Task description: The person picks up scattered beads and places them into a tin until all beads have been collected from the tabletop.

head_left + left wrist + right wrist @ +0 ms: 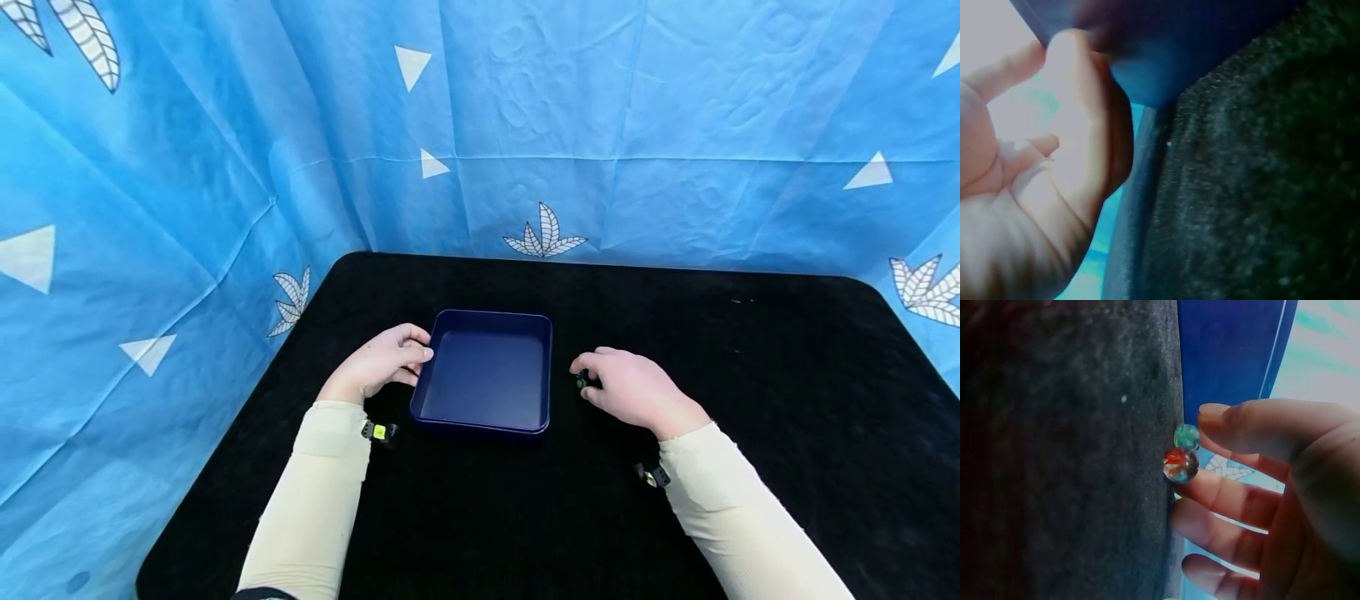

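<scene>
In the head view, a square dark-blue tray [480, 379] with a low rim lies on a black-covered table. My left hand [384, 360] is at its left side, with thumb and fingertips touching the outer wall and rim. To the right of the tray, my right hand [633, 387] is low over the cloth, fingers bent around small glass marbles. Seen from the right wrist, a green marble [1186, 436] and an orange-and-clear marble [1180, 465] touch each other between the thumb and fingertips. How firmly they are held is hard to see.
The black cloth [750, 375] covers a table with rounded corners. Blue curtain fabric [570, 100] with white triangles and leaves hangs behind and to the left. A small wrist camera [381, 432] sits at the left cuff, another camera [652, 475] at the right.
</scene>
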Demonstrator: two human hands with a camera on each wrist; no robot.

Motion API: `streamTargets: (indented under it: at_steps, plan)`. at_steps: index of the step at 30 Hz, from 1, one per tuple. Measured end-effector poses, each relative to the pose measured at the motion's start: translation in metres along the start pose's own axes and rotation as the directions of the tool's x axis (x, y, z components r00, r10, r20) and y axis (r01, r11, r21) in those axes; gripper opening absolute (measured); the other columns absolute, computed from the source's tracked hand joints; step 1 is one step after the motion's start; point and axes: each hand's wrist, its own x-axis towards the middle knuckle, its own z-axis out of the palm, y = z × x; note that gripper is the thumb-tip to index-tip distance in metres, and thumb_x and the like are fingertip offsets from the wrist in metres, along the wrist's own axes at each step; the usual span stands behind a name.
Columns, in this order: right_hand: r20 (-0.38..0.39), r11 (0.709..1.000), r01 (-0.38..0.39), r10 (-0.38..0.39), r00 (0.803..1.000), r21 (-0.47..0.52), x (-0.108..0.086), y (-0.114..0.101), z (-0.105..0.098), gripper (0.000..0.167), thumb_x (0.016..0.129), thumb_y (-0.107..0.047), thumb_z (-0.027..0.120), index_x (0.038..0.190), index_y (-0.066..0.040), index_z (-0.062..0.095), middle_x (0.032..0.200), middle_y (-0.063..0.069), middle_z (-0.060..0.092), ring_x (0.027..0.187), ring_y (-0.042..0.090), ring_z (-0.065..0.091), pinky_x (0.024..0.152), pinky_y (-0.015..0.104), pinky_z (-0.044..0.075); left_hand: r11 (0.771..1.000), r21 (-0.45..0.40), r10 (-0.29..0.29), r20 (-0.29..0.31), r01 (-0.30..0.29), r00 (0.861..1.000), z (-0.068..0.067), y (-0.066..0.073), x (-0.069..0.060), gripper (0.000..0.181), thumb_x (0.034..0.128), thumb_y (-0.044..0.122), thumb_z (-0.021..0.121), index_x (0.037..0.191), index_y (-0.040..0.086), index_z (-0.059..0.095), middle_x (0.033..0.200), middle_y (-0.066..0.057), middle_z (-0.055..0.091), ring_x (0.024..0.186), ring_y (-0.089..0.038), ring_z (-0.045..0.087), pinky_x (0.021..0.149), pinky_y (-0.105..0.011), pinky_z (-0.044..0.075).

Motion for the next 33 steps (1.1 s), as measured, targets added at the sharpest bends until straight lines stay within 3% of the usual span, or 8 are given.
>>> streamTargets:
  at_steps: [7, 15, 20, 27, 33]
  plan:
    - [-0.019, 1.000, -0.011, 0.011, 1.000, -0.002, -0.003, 0.004, 0.003, 0.031, 0.087, -0.009, 0.073, 0.118, -0.012, 0.068, 0.096, 0.000, 0.063, 0.085, 0.018, 0.062, 0.076, 0.044, 0.053, 0.995, -0.098, 0.014, 0.042, -0.010, 0.999, 0.005, -0.006, 0.008, 0.038, 0.0979, 0.009, 0.063, 0.128, -0.002, 0.043, 0.084, -0.006, 0.055, 0.072, -0.018, 0.053, 0.061, -0.027, 0.053]
    - [-0.017, 0.999, -0.032, 0.031, 0.999, -0.010, 0.003, 0.003, 0.006, 0.026, 0.088, -0.011, 0.074, 0.113, -0.010, 0.065, 0.094, -0.001, 0.064, 0.085, 0.018, 0.063, 0.078, 0.043, 0.053, 0.995, -0.095, -0.006, 0.028, 0.009, 1.000, 0.000, -0.010, 0.005, 0.038, 0.0977, 0.011, 0.064, 0.128, -0.001, 0.045, 0.089, -0.010, 0.058, 0.075, -0.021, 0.055, 0.064, -0.031, 0.055]
    - [-0.052, 0.997, -0.066, 0.064, 0.997, -0.035, 0.005, 0.002, 0.005, 0.026, 0.086, -0.010, 0.075, 0.109, -0.011, 0.065, 0.089, -0.003, 0.063, 0.080, 0.016, 0.062, 0.074, 0.042, 0.053, 0.996, -0.091, 0.019, 0.046, -0.015, 0.999, -0.003, -0.012, 0.007, 0.038, 0.0990, 0.013, 0.064, 0.128, -0.001, 0.044, 0.090, -0.010, 0.059, 0.076, -0.021, 0.055, 0.066, -0.032, 0.055]
    - [-0.033, 0.999, -0.037, 0.036, 0.999, -0.025, 0.006, 0.000, 0.007, 0.034, 0.089, -0.010, 0.072, 0.123, -0.011, 0.065, 0.095, -0.002, 0.064, 0.083, 0.015, 0.060, 0.073, 0.041, 0.053, 0.998, -0.063, 0.010, 0.037, -0.007, 0.999, -0.007, -0.010, 0.003, 0.038, 0.0993, 0.013, 0.064, 0.128, -0.002, 0.044, 0.092, -0.010, 0.056, 0.076, -0.021, 0.054, 0.065, -0.032, 0.055]
    - [-0.055, 0.997, -0.069, 0.068, 0.996, -0.030, 0.004, 0.002, 0.006, 0.018, 0.087, -0.008, 0.071, 0.103, -0.015, 0.068, 0.090, -0.005, 0.062, 0.078, 0.014, 0.058, 0.072, 0.040, 0.052, 0.998, -0.058, 0.021, 0.051, -0.018, 0.998, -0.006, -0.008, 0.007, 0.039, 0.0988, 0.014, 0.064, 0.129, -0.002, 0.044, 0.093, -0.010, 0.057, 0.077, -0.021, 0.054, 0.066, -0.032, 0.055]
